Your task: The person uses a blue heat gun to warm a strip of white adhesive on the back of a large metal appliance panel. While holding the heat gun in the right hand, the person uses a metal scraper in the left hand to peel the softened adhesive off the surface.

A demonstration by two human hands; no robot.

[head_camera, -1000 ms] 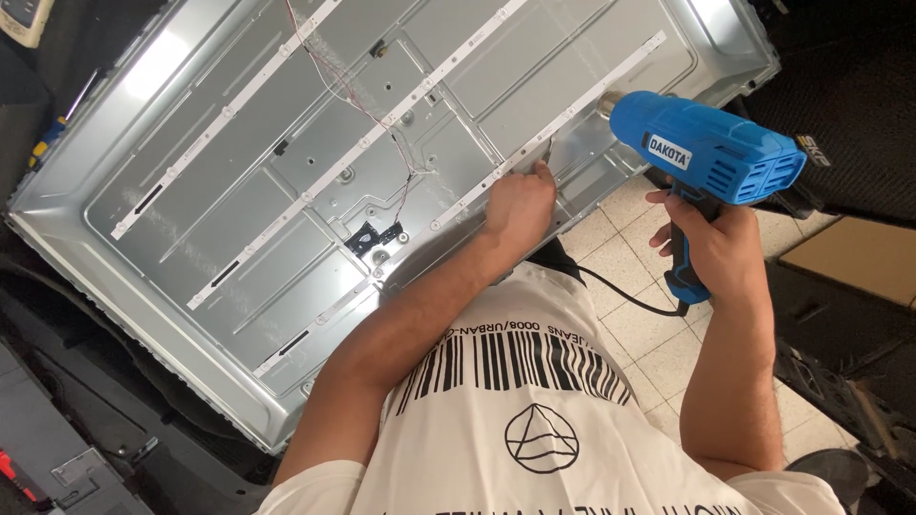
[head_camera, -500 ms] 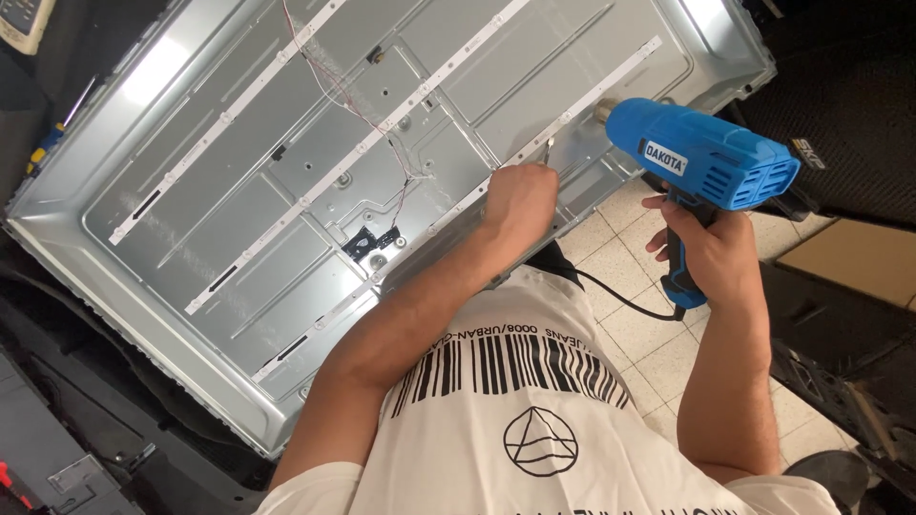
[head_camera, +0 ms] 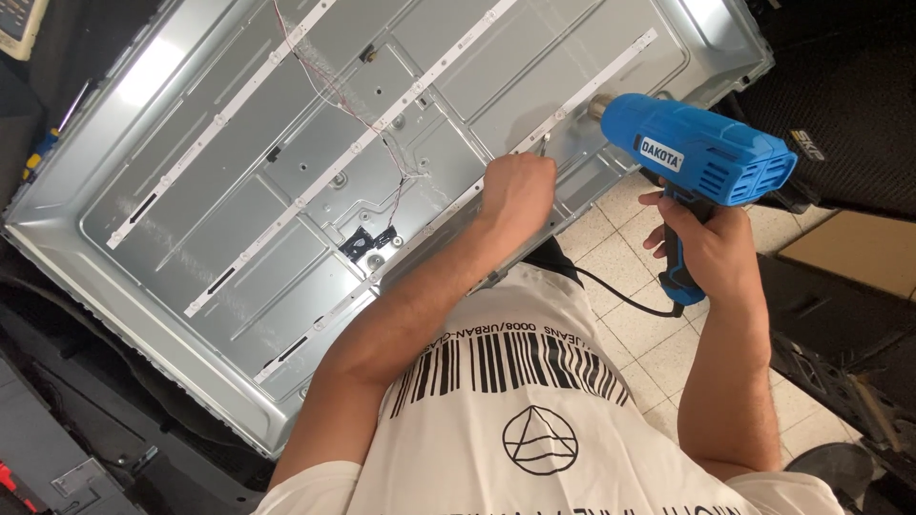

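Observation:
A large silver metal screen back panel (head_camera: 239,191) lies tilted in front of me, with three white light strips running across it. My left hand (head_camera: 520,191) is a fist on the nearest strip (head_camera: 592,91), gripping a thin metal tool (head_camera: 544,145) whose tip touches the strip. My right hand (head_camera: 706,253) holds a blue heat gun (head_camera: 701,153) by its handle. The gun's metal nozzle (head_camera: 599,103) points at the strip just beyond my left hand.
Thin red and white wires (head_camera: 329,86) run across the panel to a black connector (head_camera: 367,243). The gun's black cord (head_camera: 611,291) hangs over a tiled floor (head_camera: 649,334). Dark equipment sits at right (head_camera: 840,86) and lower left (head_camera: 57,448). A cardboard piece (head_camera: 854,253) lies at right.
My left hand has crept slightly up along the strip. The heat gun has stayed almost in the same place, still aimed at the strip.

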